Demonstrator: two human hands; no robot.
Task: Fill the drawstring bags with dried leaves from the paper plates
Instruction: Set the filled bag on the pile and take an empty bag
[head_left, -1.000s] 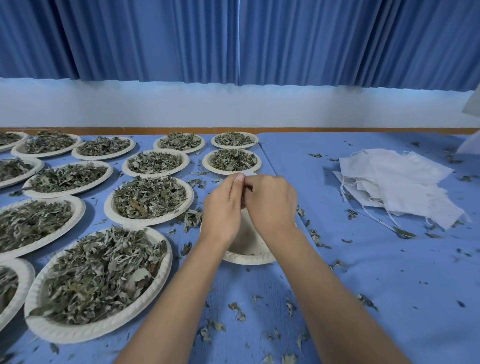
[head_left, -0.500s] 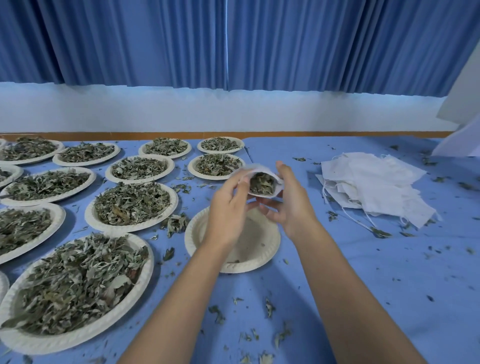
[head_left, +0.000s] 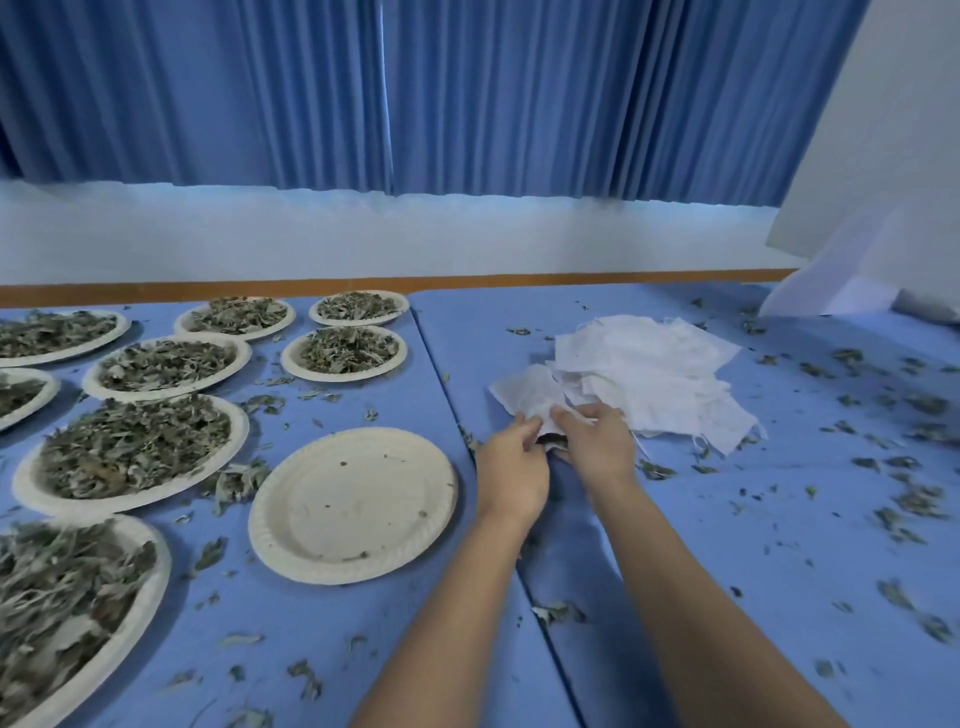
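The white drawstring bag (head_left: 527, 395) lies flat on the blue table (head_left: 779, 561), its near end caught between both hands. The left hand (head_left: 511, 465) pinches that end from the left with thumb and fingertips, and the right hand (head_left: 597, 441) grips it from the right with curled fingers. A dark bit of dried leaves (head_left: 553, 442) shows in the gap between the two hands, at the bag's edge.

The far end of the bag reaches away from the grip and touches a loose pile of white bags (head_left: 660, 374), which spreads beyond and to the right of the right hand. Just left of the left hand sits an empty paper plate (head_left: 353, 504), with only crumbs on it. Farther left and beyond it stand more paper plates (head_left: 130, 501) heaped with dried leaves. Leaf fragments (head_left: 914, 499) litter the table to the right of the grip and under the forearms. A blue curtain (head_left: 467, 93) hangs behind the table.
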